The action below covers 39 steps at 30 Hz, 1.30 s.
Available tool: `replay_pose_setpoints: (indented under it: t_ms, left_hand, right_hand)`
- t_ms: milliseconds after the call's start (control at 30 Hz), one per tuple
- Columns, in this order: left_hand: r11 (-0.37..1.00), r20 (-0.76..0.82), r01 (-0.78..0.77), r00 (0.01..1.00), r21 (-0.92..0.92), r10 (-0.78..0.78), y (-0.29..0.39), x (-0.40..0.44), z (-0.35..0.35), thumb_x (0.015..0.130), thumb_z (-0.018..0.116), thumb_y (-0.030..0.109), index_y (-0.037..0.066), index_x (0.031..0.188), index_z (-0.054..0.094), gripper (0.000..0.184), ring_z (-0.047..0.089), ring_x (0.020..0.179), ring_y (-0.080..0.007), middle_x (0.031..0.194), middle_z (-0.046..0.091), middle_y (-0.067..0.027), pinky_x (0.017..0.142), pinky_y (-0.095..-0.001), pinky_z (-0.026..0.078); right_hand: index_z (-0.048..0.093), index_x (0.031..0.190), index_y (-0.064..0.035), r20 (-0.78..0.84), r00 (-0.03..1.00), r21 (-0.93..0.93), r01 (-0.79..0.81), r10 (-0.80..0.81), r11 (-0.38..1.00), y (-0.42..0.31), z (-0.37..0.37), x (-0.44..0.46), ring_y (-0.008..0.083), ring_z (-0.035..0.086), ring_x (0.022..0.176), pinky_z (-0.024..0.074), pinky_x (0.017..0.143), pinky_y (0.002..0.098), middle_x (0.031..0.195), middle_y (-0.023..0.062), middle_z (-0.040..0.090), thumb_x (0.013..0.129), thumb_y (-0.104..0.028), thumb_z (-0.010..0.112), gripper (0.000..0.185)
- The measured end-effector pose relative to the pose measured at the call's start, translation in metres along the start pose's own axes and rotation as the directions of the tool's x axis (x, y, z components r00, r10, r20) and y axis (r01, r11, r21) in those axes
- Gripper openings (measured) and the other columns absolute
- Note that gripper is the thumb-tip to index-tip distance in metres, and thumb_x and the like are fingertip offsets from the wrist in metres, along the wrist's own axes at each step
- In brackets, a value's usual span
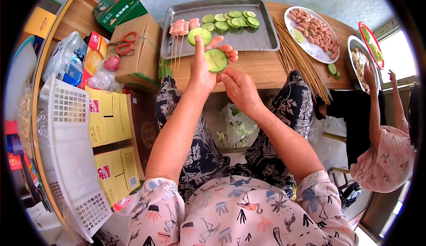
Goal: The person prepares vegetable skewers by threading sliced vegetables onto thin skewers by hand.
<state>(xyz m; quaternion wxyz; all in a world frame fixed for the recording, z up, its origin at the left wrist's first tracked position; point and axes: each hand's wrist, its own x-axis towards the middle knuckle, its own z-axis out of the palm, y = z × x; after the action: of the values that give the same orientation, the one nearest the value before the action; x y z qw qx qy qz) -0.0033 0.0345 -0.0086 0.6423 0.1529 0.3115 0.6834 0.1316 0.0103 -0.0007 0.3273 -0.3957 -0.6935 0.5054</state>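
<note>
The left hand (201, 72) holds two cucumber slices above the tabletop (266, 73), its thumb against the upper slice (199, 33) and its other fingers spread behind the lower slice (216, 61). The right hand (242, 88) has its fingers curled and pressed together at the lower slice's edge; whether they pinch anything is unclear. The step in hand appears to be lining up or securing the pair. That calls for a steady left hold and small, controlled right-hand movement, without tearing either slice.

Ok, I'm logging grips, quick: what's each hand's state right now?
Left hand: holding green slices.
Right hand: fingers curled closed; whether it holds anything can't be told.
</note>
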Motion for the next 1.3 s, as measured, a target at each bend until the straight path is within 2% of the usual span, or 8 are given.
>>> replay_pose_setpoints:
  t_ms: [167, 233, 267, 367, 567, 1133, 1200, 1300]
  left_hand:
    - [0.983, -0.095, -0.021, 0.995, -0.183, 0.003, 0.015, -0.003, 0.010, 0.086, 0.024, 0.074, 0.004, 0.119, 0.046, 0.081, 0.061, 0.085, -0.0346, 0.098, 0.062, -0.0188, 0.079, -0.0489, 0.051]
    - [0.963, 0.021, -0.015, 1.000, -0.270, 0.022, 0.018, 0.012, -0.012, 0.085, 0.020, 0.076, 0.005, 0.118, 0.049, 0.083, 0.061, 0.088, -0.0348, 0.100, 0.062, -0.0174, 0.082, -0.0514, 0.050]
    - [0.975, 0.053, 0.000, 0.999, -0.224, 0.012, 0.017, 0.014, -0.020, 0.084, 0.008, 0.076, 0.001, 0.115, 0.052, 0.093, 0.059, 0.088, -0.0296, 0.099, 0.060, -0.0132, 0.088, -0.0484, 0.047]
    - [0.942, 0.088, -0.021, 0.995, -0.335, 0.054, 0.016, 0.012, -0.016, 0.089, 0.020, 0.070, 0.006, 0.107, 0.055, 0.075, 0.058, 0.074, -0.0287, 0.085, 0.059, -0.0113, 0.077, -0.0482, 0.049]
    - [0.962, 0.087, -0.081, 0.990, -0.261, 0.107, 0.022, 0.007, -0.005, 0.088, 0.032, 0.053, 0.008, 0.093, 0.053, 0.050, 0.053, 0.066, -0.0244, 0.073, 0.053, -0.0073, 0.072, -0.0465, 0.048]
    - [0.968, 0.124, -0.064, 0.988, -0.243, 0.097, 0.019, 0.004, -0.008, 0.089, 0.031, 0.051, 0.008, 0.094, 0.051, 0.048, 0.053, 0.068, -0.0247, 0.072, 0.051, -0.0060, 0.070, -0.0472, 0.049]
    - [0.968, 0.126, -0.067, 0.987, -0.240, 0.100, 0.017, 0.004, -0.007, 0.089, 0.030, 0.051, 0.008, 0.094, 0.051, 0.048, 0.052, 0.067, -0.0245, 0.072, 0.050, -0.0059, 0.069, -0.0469, 0.049]
    - [0.973, 0.115, -0.056, 0.990, -0.224, 0.084, 0.018, 0.002, -0.007, 0.089, 0.029, 0.052, 0.008, 0.096, 0.050, 0.049, 0.052, 0.065, -0.0243, 0.071, 0.050, -0.0055, 0.068, -0.0462, 0.048]
  right_hand:
    - [0.061, 0.086, -0.0016, 0.062, 0.998, 0.075, -0.020, 0.016, 0.997, 0.005, -0.002, 0.003, 0.0179, 0.048, 0.055, 0.0412, 0.055, 0.0339, 0.060, 0.0114, 0.051, 0.092, -0.016, 0.051, 0.019]
    - [0.061, 0.086, -0.0016, 0.081, 0.997, 0.072, -0.011, 0.005, 0.997, 0.006, -0.002, 0.001, 0.0144, 0.045, 0.054, 0.0399, 0.054, 0.0324, 0.057, 0.0088, 0.048, 0.092, -0.017, 0.051, 0.019]
    - [0.061, 0.086, -0.0017, 0.091, 0.996, 0.065, -0.028, 0.022, 0.997, 0.005, -0.003, 0.000, 0.0134, 0.044, 0.053, 0.0388, 0.052, 0.0317, 0.056, 0.0072, 0.046, 0.092, -0.017, 0.051, 0.019]
    - [0.062, 0.086, -0.0022, 0.115, 0.992, 0.095, -0.056, 0.045, 0.994, 0.003, -0.004, 0.000, 0.0114, 0.042, 0.050, 0.0369, 0.049, 0.0305, 0.054, 0.0046, 0.043, 0.093, -0.017, 0.051, 0.019]
    - [0.062, 0.085, -0.0028, 0.123, 0.992, 0.116, -0.051, 0.036, 0.992, 0.002, -0.006, -0.001, 0.0097, 0.041, 0.049, 0.0356, 0.048, 0.0290, 0.053, 0.0025, 0.043, 0.092, -0.015, 0.051, 0.018]
    - [0.062, 0.082, -0.0025, 0.089, 0.994, 0.206, -0.076, 0.059, 0.976, 0.007, 0.002, -0.003, 0.0071, 0.037, 0.048, 0.0330, 0.045, 0.0271, 0.052, -0.0011, 0.039, 0.093, -0.015, 0.052, 0.020]
    - [0.063, 0.088, -0.0027, 0.113, 0.994, 0.218, -0.039, 0.014, 0.975, 0.010, 0.004, -0.002, 0.0026, 0.034, 0.048, 0.0260, 0.043, 0.0204, 0.056, -0.0071, 0.038, 0.097, -0.017, 0.048, 0.023]
    - [0.063, 0.083, -0.0030, 0.107, 0.992, 0.225, -0.088, 0.065, 0.970, 0.005, 0.003, -0.002, 0.0060, 0.037, 0.046, 0.0312, 0.043, 0.0256, 0.051, -0.0016, 0.040, 0.095, -0.018, 0.052, 0.022]
